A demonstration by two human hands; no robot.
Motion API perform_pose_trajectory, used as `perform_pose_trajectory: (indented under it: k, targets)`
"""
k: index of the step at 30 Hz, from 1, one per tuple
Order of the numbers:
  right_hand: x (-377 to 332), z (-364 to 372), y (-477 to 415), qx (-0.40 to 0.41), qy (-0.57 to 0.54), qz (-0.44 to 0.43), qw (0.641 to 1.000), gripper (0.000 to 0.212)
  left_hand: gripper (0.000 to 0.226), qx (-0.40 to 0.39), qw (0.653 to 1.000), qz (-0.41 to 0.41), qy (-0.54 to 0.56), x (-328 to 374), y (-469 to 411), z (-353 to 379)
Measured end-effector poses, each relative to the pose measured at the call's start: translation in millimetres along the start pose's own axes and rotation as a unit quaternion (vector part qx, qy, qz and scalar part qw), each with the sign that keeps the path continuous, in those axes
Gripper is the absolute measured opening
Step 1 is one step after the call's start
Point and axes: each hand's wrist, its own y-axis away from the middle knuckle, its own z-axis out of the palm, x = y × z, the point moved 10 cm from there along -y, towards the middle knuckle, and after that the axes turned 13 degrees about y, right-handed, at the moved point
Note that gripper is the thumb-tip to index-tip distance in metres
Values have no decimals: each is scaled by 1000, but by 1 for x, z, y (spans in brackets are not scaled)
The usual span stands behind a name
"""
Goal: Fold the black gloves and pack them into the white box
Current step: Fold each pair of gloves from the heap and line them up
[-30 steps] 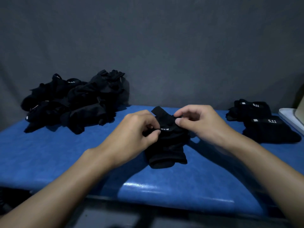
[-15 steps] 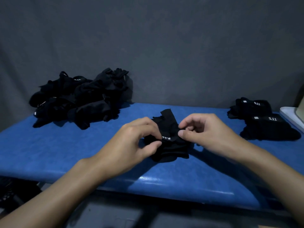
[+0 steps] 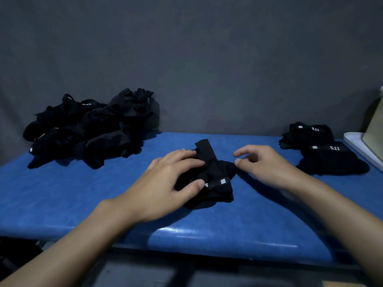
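Once left hand [image 3: 165, 183] lifts: glove [image 3: 219, 172] may spring unfolded.
Left hand: fingers flat, pressing glove.
Right hand [image 3: 263, 166]: loosely curled, holding nothing.

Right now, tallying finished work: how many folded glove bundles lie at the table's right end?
2: the rear bundle by the wall, the front bundle before it. Others may be offscreen.
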Motion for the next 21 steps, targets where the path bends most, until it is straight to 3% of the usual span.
perform_pose_trajectory:
  k: [4,7,14,17,21]
  targets:
    - [-2,2,-2,-10,-27,-1,1000,7,78,-101,991,-63,-64,-15,2,24]
    - [-4,2,-2,-7,-11,-7,1000,1,77,-113,988,-75,-70,-17,2,26]
    - [-9,-11,-7,77,45,-44,995,13,72,-140,983,-79,-89,-16,2,32]
    - [-6,1,-10,36,143,-39,988,16,74,-142,982,-77,-98,-16,2,33]
    - [-16,-7,-11,67,105,-67,990,24,76,-130,985,-71,-89,-16,2,30]
